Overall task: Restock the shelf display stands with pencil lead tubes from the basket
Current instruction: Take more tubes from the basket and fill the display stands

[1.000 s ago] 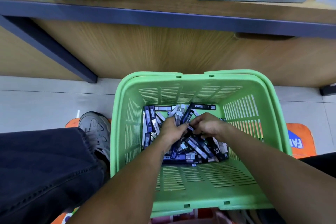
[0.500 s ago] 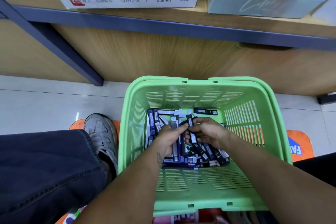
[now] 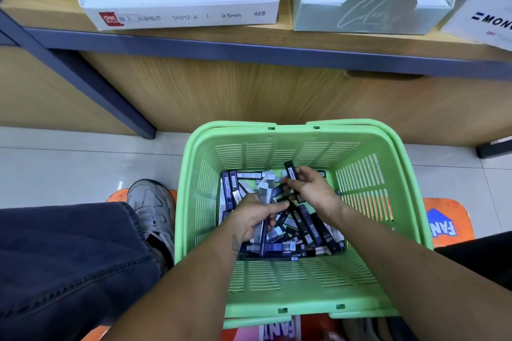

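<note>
Shop floor, wooden shelf [image 3: 282, 36] across the top of the frame, green basket [image 3: 302, 291] at lower centre.

Both hands down inside the basket, over the loose heap of pencil lead tubes [image 3: 302, 227] on its bottom. Since half a second ago, separated: left hand [image 3: 256, 217] now curled round a small bundle of tubes [image 3: 261, 232], held upright; right hand [image 3: 310, 188] lifted a little, grip pinching one dark tube [image 3: 290, 171] that pokes up toward the far wall. View tilted up too, so more of the white display stand [image 3: 180, 12] at upper left and the pale stand [image 3: 368, 16] at upper right, each with many open slots. Likely gathering a handful, single tube about to join the bundle, shelf trip next.
</note>
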Tool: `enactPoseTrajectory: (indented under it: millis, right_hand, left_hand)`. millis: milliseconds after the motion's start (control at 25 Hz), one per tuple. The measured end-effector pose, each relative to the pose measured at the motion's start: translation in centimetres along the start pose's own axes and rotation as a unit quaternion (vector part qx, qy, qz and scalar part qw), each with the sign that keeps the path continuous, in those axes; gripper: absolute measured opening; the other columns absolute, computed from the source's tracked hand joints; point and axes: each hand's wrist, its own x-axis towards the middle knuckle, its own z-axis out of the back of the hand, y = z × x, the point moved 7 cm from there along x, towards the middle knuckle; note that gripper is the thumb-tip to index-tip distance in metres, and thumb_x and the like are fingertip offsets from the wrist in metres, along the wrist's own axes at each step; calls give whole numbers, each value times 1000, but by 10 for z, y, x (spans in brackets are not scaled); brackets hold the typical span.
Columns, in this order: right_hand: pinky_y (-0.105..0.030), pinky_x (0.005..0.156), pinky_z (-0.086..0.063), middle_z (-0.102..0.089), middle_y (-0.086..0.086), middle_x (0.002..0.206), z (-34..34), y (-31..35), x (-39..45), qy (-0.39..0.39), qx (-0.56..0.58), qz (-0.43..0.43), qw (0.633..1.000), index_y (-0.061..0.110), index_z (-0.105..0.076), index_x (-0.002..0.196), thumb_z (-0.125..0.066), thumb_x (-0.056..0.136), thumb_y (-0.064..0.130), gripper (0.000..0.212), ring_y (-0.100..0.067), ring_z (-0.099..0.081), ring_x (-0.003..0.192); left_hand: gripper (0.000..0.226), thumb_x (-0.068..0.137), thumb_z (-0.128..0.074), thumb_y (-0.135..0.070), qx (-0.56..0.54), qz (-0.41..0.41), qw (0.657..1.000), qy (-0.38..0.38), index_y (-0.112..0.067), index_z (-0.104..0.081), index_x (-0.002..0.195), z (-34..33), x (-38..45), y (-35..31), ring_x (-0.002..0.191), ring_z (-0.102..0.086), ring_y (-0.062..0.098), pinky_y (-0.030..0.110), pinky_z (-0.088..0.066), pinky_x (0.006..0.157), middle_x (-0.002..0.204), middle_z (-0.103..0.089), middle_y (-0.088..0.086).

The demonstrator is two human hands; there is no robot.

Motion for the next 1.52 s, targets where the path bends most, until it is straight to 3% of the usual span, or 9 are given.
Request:
enactPoseTrajectory:
  millis: [80, 200, 600, 680, 840, 960, 1080, 1240, 1520]
  right_hand:
    - [-37, 96, -54, -71, -6, 113, -9, 7, 5, 24, -6, 28, 999, 17, -58, 105, -64, 98, 15, 9, -22, -69, 107]
    - [-43, 104, -50, -67, -8, 122, -17, 0, 12, 61, -107, 36, 992, 20, -59, 109, -63, 98, 19, 12, -27, -64, 115]
    - [-17, 71, -50, -76, -12, 99, -27, 1, -2, 110, -95, -3, 989, 10, -54, 103, -63, 97, 5, 12, -17, -71, 86]
    - [-20, 71, -52, -75, -5, 90, -23, 8, -4, 106, -72, 3, 992, 11, -55, 108, -62, 98, 4, 14, -16, -68, 79]
    - [-21, 57, -50, -72, -9, 88, -2, 21, -9, 87, -50, -12, 995, 11, -58, 132, -60, 99, 6, 33, -8, -61, 61]
    - [-22, 65, -53, -72, -20, 101, 12, 37, -19, 136, -5, -20, 991, 9, -55, 128, -53, 98, -6, 33, -13, -67, 72]
    - [-30, 70, -57, -73, -27, 95, 30, 64, -35, 183, -23, 25, 983, -5, -54, 117, -59, 94, -8, 24, -25, -71, 77]
    - [-21, 60, -57, -72, -19, 79, 54, 114, -69, 166, -63, 114, 977, -11, -65, 109, -70, 87, -9, 23, -18, -70, 65]
    - [-22, 75, -57, -77, -15, 87, 75, 202, -138, 116, -96, 265, 953, 0, -76, 104, -79, 78, -8, 27, -20, -72, 80]
  left_hand:
    - [39, 77, -84, -3, 4, 10, 1000, 25, -14, -49, 90, -6, -1, 2, 51, -51, 14, 32, -49, 58, 63, -59, 4]
    - [40, 75, -83, 5, 7, 42, 998, 42, -6, -54, 102, -4, 0, 12, 56, -56, 16, 32, -50, 62, 70, -63, 7]
    - [44, 80, -81, -4, 102, 160, 978, 85, 5, -54, 114, -5, -9, 56, 76, -75, 23, 35, -61, 68, 88, -76, 14]
    - [29, 85, -76, -4, 93, 136, 985, 59, 2, -57, 106, -3, -7, 49, 64, -69, 21, 36, -60, 68, 74, -69, 9]
    - [32, 84, -73, 3, 82, 49, 995, -16, 5, -55, 111, 9, -12, 13, 50, -57, 18, 31, -55, 53, 65, -60, 9]
    - [31, 85, -75, -3, 108, -12, 992, -61, 11, -60, 109, 22, -25, -22, 43, -45, 14, 25, -47, 44, 57, -52, 4]
    - [27, 93, -69, -14, 84, -76, 993, -37, 6, -62, 108, 20, -57, -63, 46, -44, 13, 29, -44, 49, 66, -63, 8]
    - [27, 95, -66, -16, 63, -133, 987, 63, -3, -52, 114, 7, -109, -107, 49, -40, 14, 25, -40, 44, 98, -72, 24]
    - [28, 90, -71, -7, 188, -230, 953, 61, 2, -59, 114, -4, -188, -179, 42, -39, 11, 23, -40, 42, 98, -74, 23]
